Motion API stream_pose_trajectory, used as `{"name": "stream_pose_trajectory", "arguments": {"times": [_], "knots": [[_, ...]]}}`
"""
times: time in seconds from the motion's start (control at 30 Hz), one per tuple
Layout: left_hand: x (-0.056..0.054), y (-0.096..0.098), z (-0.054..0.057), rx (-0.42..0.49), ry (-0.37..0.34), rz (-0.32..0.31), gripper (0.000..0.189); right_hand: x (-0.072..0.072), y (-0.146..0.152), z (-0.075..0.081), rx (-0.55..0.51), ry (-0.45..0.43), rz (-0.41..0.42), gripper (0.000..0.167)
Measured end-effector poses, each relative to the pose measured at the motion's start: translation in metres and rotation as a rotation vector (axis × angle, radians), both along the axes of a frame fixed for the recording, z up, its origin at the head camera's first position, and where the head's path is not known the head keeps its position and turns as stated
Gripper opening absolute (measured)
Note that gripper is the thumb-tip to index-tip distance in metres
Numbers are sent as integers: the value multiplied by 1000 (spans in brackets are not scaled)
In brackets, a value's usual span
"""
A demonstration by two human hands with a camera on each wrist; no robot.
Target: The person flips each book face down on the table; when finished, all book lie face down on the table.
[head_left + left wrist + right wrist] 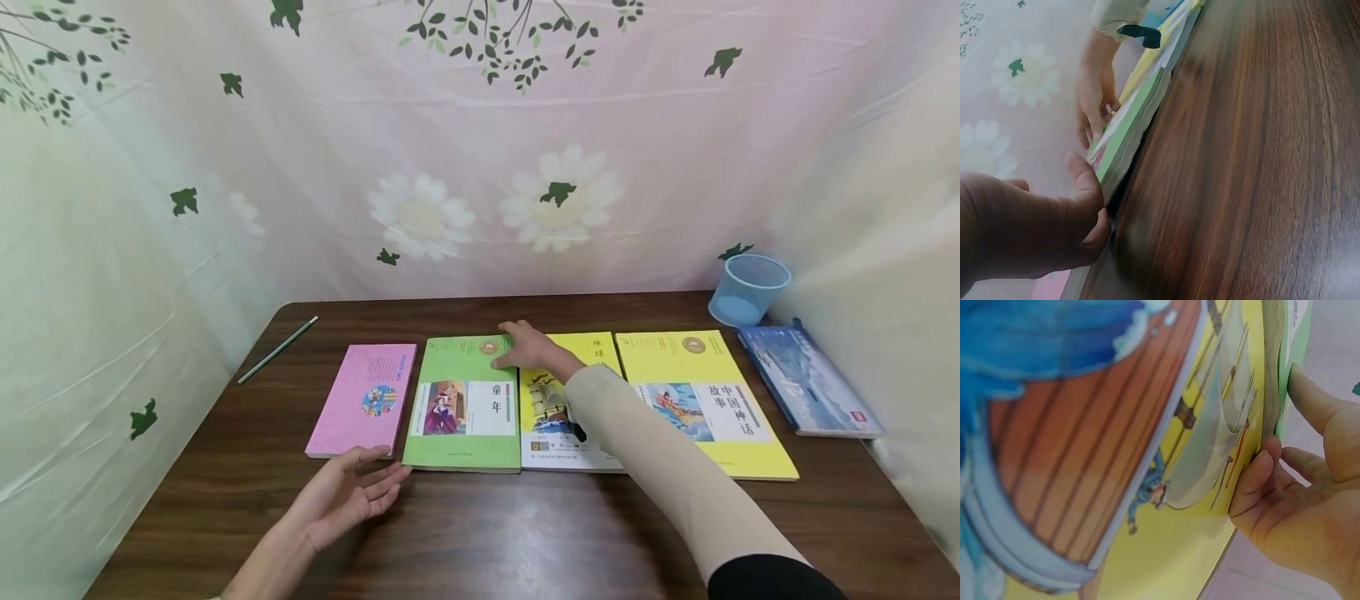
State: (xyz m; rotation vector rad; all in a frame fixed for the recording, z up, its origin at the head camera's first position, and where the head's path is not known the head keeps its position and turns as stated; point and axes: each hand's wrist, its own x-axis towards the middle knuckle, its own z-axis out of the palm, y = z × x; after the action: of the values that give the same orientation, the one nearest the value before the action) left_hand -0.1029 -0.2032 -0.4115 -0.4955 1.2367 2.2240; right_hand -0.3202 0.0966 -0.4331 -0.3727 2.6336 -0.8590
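A green book (462,450) with a picture on its cover lies flat on the table. My right hand (527,346) is at its upper right corner, thumb over the cover and fingers by the far edge. In the right wrist view, the right hand (1310,506) is beside the green cover (1291,350) and the yellow ship book (1166,550). My left hand (352,496) has its fingers loosely extended at the green book's lower left corner. The left wrist view has the left hand (1035,225) close beside the green book's page edge (1138,134).
A pink book (337,417) lies to the left; a yellow-and-white ship book (566,454) and a yellow book (645,350) lie to the right. Farther right are a blue book (810,383) and a blue cup (750,292). A thin stick (277,350) lies at the table's back left.
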Motion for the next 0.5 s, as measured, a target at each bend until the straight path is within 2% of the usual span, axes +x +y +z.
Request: {"name": "stream_pose_trajectory", "arguments": {"times": [0.13, 0.27, 0.5], "knots": [[-1, 4, -2, -7, -6, 39, 22, 1, 0, 1, -9, -1, 3, 83], [-3, 8, -4, -47, 11, 46, 19, 1, 0, 1, -12, -4, 13, 83], [-7, 17, -6, -333, 153, -49, 31, -1, 1, 1, -5, -12, 9, 83]]}}
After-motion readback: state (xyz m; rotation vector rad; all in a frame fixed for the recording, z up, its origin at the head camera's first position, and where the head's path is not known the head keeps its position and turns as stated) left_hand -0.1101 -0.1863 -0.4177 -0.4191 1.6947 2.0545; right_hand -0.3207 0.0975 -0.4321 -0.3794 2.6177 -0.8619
